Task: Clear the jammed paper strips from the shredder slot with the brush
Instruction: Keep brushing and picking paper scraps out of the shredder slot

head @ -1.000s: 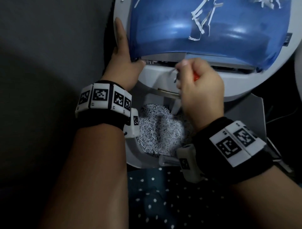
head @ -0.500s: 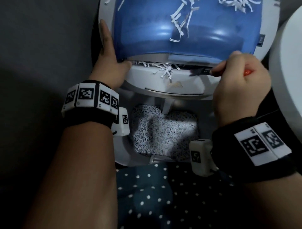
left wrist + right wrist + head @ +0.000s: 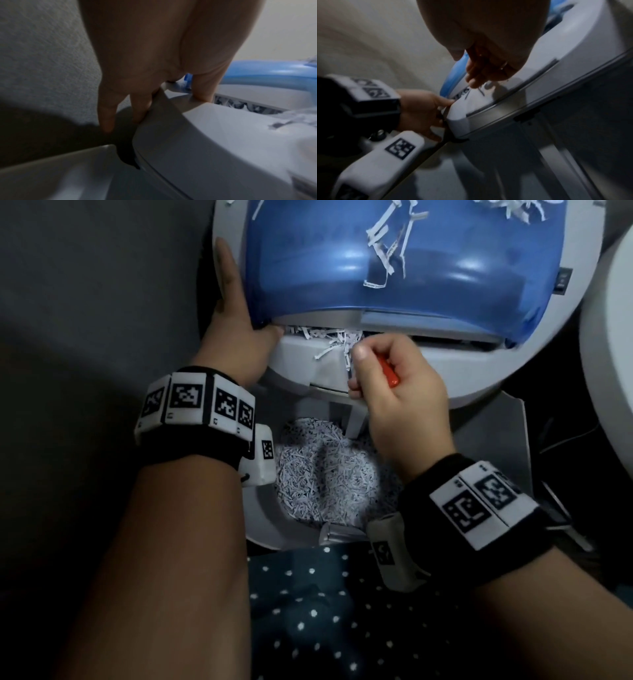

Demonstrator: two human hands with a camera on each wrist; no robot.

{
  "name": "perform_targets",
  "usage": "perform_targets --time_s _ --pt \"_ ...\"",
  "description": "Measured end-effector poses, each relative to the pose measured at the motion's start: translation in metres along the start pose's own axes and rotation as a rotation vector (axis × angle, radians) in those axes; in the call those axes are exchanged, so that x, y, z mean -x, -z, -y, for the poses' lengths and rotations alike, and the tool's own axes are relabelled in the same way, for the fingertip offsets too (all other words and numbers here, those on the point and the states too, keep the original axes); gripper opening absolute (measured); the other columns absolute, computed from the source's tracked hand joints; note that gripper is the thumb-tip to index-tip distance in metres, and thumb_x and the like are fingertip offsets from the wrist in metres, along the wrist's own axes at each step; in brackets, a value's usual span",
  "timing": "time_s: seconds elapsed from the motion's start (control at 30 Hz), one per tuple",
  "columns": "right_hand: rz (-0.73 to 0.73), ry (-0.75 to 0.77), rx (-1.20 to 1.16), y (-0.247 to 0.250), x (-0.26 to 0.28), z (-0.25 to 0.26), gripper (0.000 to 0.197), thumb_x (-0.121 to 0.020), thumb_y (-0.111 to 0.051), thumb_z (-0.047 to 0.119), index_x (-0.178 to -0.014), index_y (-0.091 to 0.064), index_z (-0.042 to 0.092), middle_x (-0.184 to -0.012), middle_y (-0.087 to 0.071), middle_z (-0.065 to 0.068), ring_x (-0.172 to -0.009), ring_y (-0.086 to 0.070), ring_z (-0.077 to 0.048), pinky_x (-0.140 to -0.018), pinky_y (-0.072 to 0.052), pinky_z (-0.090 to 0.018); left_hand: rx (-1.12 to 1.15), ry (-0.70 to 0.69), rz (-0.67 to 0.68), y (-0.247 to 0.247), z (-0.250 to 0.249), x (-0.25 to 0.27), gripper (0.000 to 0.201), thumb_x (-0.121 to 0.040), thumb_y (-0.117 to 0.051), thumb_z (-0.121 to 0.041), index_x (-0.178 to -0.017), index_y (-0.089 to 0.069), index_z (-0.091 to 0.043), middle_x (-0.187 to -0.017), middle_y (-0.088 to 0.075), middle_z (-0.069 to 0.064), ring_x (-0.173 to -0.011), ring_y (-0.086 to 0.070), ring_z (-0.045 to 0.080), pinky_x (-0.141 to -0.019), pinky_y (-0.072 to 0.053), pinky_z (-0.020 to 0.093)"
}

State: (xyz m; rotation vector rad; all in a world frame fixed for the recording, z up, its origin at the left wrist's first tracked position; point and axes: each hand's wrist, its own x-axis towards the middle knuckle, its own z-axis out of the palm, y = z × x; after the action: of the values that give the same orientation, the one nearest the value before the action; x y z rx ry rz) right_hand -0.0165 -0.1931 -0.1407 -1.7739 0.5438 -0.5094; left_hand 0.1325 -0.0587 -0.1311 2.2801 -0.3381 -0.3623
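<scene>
Left hand (image 3: 236, 337), fingers straight, braces the shredder (image 3: 479, 378) steady while right hand (image 3: 400, 398), fisted round the red-handled brush (image 3: 388, 371), rakes paper strips (image 3: 329, 337) from the slot.

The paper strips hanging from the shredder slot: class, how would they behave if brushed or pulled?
The paper strips curl and droop over the shredder lip, so probably floppy and very light. They look tangled, so likely to drag out in clumps, and thin enough to tear.

Left of your fingers you have a grey, textured floor (image 3: 85, 285), partly sunk in deep shadow. Below your wrists lies a dark fabric with white dots (image 3: 325, 621). Beyond your right fingers curves a pale rounded surface (image 3: 613, 371). Light is dim, with glare spots.
</scene>
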Motion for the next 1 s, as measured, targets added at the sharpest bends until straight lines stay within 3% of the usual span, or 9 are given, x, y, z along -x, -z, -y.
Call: perform_targets --time_s 0.07,0.17,0.3,0.47,0.6,0.73,0.8,0.9,1.0 --pt "-0.042 -0.004 -0.051 0.006 -0.005 0.003 0.021 -0.088 -0.057 0.044 -0.074 -0.065 0.030 -0.059 -0.062 0.009 -0.062 -0.059 -0.015 -0.068 -0.053 -0.047 0.001 0.001 0.004 0.000 0.000 0.000 0.099 -0.098 -0.055 -0.018 -0.151 0.028 -0.029 -0.162 -0.025 0.002 -0.140 -0.038 0.019 -0.110 -0.029 0.028" --pt "-0.219 0.043 -0.068 0.018 -0.016 0.004 0.031 -0.091 -0.053 0.034 -0.062 -0.063 0.028 -0.052 -0.056 0.015 -0.058 -0.050 -0.006 -0.065 -0.040 -0.029 0.003 0.006 0.007 0.001 0.000 0.000 0.098 -0.098 -0.054 -0.018 -0.151 0.028 -0.030 -0.161 -0.026 0.004 -0.136 -0.041 0.020 -0.105 -0.031 0.026" --pt "-0.072 0.015 -0.024 -0.004 -0.001 0.002 0.025 -0.087 -0.052 0.052 -0.072 -0.061 0.034 -0.060 -0.058 0.009 -0.064 -0.058 -0.020 -0.065 -0.051 -0.041 0.011 0.000 0.005 0.000 0.000 0.002 0.098 -0.098 -0.054 -0.017 -0.152 0.027 -0.030 -0.160 -0.029 0.004 -0.136 -0.043 0.021 -0.110 -0.033 0.030" --pt "-0.228 0.058 -0.079 0.009 -0.014 0.007 0.030 -0.090 -0.053 0.031 -0.061 -0.062 0.029 -0.052 -0.054 0.014 -0.058 -0.051 -0.009 -0.062 -0.039 -0.028 0.015 -0.008 0.012 0.001 0.001 0.002 0.099 -0.098 -0.055 -0.017 -0.152 0.027 -0.030 -0.160 -0.028 0.003 -0.135 -0.043 0.020 -0.113 -0.034 0.033" --pt "-0.085 0.030 -0.036 -0.007 -0.001 0.003 0.027 -0.089 -0.051 0.050 -0.071 -0.061 0.033 -0.057 -0.058 0.009 -0.061 -0.058 -0.018 -0.067 -0.053 -0.044 0.020 -0.012 0.010 0.000 0.002 0.001 0.100 -0.096 -0.055 -0.014 -0.151 0.027 -0.030 -0.159 -0.030 0.003 -0.133 -0.045 0.018 -0.112 -0.036 0.035" --pt "-0.170 0.040 -0.083 0.004 -0.011 0.008 0.032 -0.090 -0.052 0.039 -0.062 -0.065 0.030 -0.051 -0.054 0.010 -0.057 -0.051 -0.013 -0.063 -0.041 -0.034 0.036 -0.008 0.017 0.000 0.003 0.001 0.101 -0.095 -0.055 -0.016 -0.151 0.027 -0.033 -0.159 -0.030 0.003 -0.132 -0.047 0.020 -0.113 -0.038 0.042" --pt "-0.201 0.050 -0.088 0.003 -0.011 0.005 0.033 -0.091 -0.051 0.043 -0.064 -0.063 0.029 -0.051 -0.055 0.010 -0.056 -0.053 -0.015 -0.062 -0.044 -0.036 0.048 -0.003 0.019 0.000 0.004 0.001 0.102 -0.095 -0.056 -0.017 -0.151 0.027 -0.035 -0.160 -0.029 0.003 -0.133 -0.046 0.019 -0.113 -0.038 0.043" --pt "-0.084 0.034 -0.039 -0.008 -0.002 0.004 0.033 -0.090 -0.051 0.051 -0.073 -0.062 0.025 -0.056 -0.057 0.003 -0.059 -0.059 -0.022 -0.065 -0.053 -0.044 0.045 -0.003 0.012 0.000 0.003 0.001 0.101 -0.095 -0.056 -0.016 -0.151 0.026 -0.033 -0.161 -0.028 0.003 -0.137 -0.043 0.019 -0.115 -0.036 0.042" --pt "-0.090 0.051 -0.093 -0.001 -0.007 0.009 0.033 -0.094 -0.052 0.036 -0.066 -0.064 0.025 -0.048 -0.053 0.008 -0.052 -0.051 -0.010 -0.060 -0.042 -0.030 0.032 -0.004 0.017 0.001 0.003 0.001 0.101 -0.095 -0.056 -0.017 -0.151 0.027 -0.034 -0.160 -0.030 0.003 -0.133 -0.047 0.021 -0.112 -0.039 0.042"
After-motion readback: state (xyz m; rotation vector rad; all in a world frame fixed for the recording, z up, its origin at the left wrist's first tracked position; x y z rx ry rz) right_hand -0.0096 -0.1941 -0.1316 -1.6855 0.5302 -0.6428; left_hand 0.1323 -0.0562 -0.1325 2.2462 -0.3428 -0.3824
